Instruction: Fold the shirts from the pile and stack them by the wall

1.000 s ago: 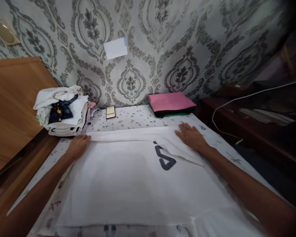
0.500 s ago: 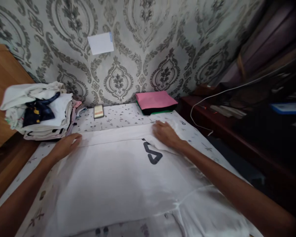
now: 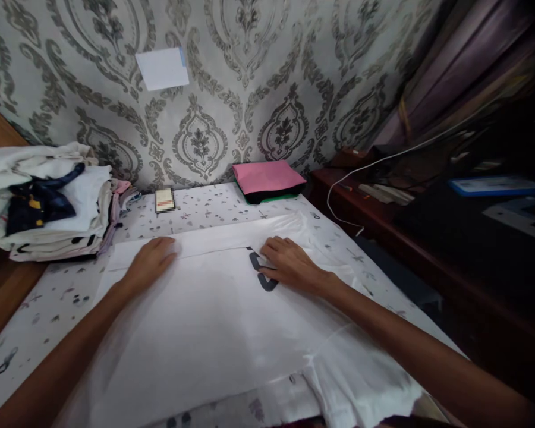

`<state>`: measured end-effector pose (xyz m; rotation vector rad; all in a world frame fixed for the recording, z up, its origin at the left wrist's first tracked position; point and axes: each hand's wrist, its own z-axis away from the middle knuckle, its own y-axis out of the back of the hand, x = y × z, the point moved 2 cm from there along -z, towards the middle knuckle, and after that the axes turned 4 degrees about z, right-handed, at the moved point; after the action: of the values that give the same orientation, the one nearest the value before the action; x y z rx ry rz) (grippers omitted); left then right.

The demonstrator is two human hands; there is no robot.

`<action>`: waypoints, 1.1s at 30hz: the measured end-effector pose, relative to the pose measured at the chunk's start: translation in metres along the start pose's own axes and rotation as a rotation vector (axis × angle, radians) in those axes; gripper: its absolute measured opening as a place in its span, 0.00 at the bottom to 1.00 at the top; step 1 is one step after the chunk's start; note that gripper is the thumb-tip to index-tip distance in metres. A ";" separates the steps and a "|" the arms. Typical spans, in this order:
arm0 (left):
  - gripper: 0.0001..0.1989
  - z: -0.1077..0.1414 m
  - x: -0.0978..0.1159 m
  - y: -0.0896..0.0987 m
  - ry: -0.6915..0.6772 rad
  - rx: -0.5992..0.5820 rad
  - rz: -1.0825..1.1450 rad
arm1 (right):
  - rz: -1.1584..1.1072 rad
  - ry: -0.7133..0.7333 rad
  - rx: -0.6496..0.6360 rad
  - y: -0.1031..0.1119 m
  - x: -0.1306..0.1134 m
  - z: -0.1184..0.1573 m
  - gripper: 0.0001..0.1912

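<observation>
The right hand (image 3: 289, 263) covers part of the dark print (image 3: 267, 286) on the white garment (image 3: 218, 321), and what lies under its fingers cannot be seen. Blur softens the fingertips of the left hand (image 3: 150, 263); the left forearm (image 3: 74, 349) hides some of the garment beneath it. The bottom edge cuts off both forearms and the garment's near side. The clothes pile (image 3: 62, 232) runs out at the left edge. Print on the small card (image 3: 164, 200) is unreadable. In the dark at right, the blue-edged item (image 3: 499, 185) may be a folder.
</observation>
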<state>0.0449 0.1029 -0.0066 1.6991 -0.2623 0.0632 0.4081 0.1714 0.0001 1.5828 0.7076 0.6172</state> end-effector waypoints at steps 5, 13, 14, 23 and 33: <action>0.14 -0.033 0.064 -0.017 -0.247 -0.102 -0.120 | 0.073 -0.089 -0.045 -0.003 -0.007 0.002 0.12; 0.14 -0.036 0.068 -0.013 -0.216 -0.110 -0.098 | -0.152 -0.102 -0.036 0.019 -0.001 0.009 0.10; 0.13 -0.036 0.067 -0.011 -0.216 -0.107 -0.057 | -0.215 -0.097 -0.076 0.019 0.000 0.008 0.09; 0.29 -0.060 0.046 -0.039 -0.066 -0.070 0.173 | -0.300 -0.234 0.086 -0.032 0.069 -0.049 0.22; 0.36 -0.005 -0.095 -0.037 0.208 -0.106 -0.075 | -0.073 -0.582 0.037 -0.065 0.153 -0.040 0.25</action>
<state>-0.0395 0.1251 -0.0599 1.5810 -0.0452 0.1663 0.4753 0.3163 -0.0600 1.6523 0.3363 0.0717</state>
